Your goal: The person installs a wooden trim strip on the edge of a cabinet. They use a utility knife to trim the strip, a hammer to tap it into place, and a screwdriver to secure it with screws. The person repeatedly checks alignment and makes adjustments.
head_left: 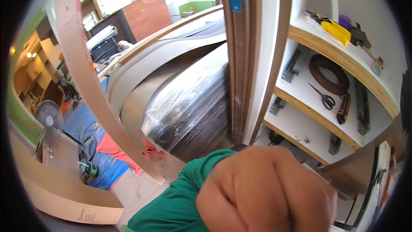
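Room: messy, blue sheet (106,179) down-left of your fist (266,189)
Grip: fingers curled in, can't tell which hand or what's inside
Shelf unit (315,116): up-right, scissors (328,102) on it
Door frame (242,81): above, partly blocking wrapped bundle (189,107)

- Wearing a teal-green garment of soft, matt cloth (184,193), whether sleeve or another part hard to tell.
- Creased in loose folds, bunched most thickly near the upper end.
- Tipped with a paler, brighter green at the lowest left corner.
- Showing one of the bare hands (266,189), broad and rounded in outline, lined with deep creases, blurred by nearness to the lens.
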A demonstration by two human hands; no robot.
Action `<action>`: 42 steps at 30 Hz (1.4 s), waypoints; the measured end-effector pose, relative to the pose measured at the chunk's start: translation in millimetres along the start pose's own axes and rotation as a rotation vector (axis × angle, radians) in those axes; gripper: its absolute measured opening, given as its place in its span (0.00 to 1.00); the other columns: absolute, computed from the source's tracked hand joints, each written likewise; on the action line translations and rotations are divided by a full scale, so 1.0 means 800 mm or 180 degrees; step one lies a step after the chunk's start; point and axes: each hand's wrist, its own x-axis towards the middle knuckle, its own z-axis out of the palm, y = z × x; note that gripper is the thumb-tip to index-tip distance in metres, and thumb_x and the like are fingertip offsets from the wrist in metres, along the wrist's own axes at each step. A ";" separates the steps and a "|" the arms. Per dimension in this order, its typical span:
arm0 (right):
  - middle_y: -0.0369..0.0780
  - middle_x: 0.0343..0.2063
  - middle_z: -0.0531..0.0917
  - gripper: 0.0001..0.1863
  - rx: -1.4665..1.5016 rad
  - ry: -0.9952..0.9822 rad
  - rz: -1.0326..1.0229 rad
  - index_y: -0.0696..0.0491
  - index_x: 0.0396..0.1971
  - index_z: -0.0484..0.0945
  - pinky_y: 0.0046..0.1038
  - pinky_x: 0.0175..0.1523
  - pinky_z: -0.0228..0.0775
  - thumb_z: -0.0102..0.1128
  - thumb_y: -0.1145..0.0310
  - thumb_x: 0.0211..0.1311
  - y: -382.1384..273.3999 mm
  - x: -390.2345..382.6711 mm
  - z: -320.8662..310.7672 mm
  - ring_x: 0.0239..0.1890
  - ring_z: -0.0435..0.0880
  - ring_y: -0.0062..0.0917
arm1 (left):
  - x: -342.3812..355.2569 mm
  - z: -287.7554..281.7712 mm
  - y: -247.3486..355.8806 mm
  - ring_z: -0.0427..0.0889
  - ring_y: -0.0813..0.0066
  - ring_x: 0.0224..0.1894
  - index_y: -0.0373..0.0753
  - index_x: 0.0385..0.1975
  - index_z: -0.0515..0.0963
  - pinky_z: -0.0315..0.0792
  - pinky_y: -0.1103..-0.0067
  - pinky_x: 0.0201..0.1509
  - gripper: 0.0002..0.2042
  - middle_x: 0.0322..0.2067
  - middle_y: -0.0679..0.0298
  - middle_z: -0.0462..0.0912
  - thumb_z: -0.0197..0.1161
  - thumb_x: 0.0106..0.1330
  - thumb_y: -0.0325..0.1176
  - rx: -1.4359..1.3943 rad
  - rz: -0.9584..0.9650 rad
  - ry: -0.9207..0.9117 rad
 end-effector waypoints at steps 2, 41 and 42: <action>0.37 0.32 0.80 0.22 -0.0027 0.0125 0.0203 0.60 0.40 0.75 0.27 0.38 0.72 0.72 0.57 0.66 0.000 0.000 -0.002 0.32 0.76 0.21 | -0.015 -0.010 0.008 0.84 0.54 0.38 0.31 0.32 0.85 0.76 0.62 0.45 0.13 0.34 0.54 0.85 0.60 0.74 0.35 0.0220 -0.0461 0.0130; 0.50 0.14 0.75 0.29 -0.0801 0.0714 -0.0452 0.60 0.10 0.71 0.44 0.27 0.62 0.72 0.56 0.61 -0.047 -0.029 0.013 0.20 0.76 0.49 | -0.455 -0.068 0.011 0.76 0.48 0.65 0.40 0.60 0.81 0.70 0.64 0.69 0.27 0.61 0.48 0.80 0.66 0.67 0.51 0.5085 -0.6515 0.1783; 0.51 0.14 0.76 0.29 -0.0928 0.0730 -0.0504 0.60 0.10 0.71 0.44 0.27 0.63 0.72 0.56 0.61 -0.047 -0.029 0.012 0.20 0.77 0.49 | -0.455 -0.067 0.010 0.77 0.48 0.64 0.40 0.59 0.81 0.71 0.64 0.69 0.27 0.60 0.48 0.81 0.67 0.67 0.51 0.5136 -0.6479 0.1784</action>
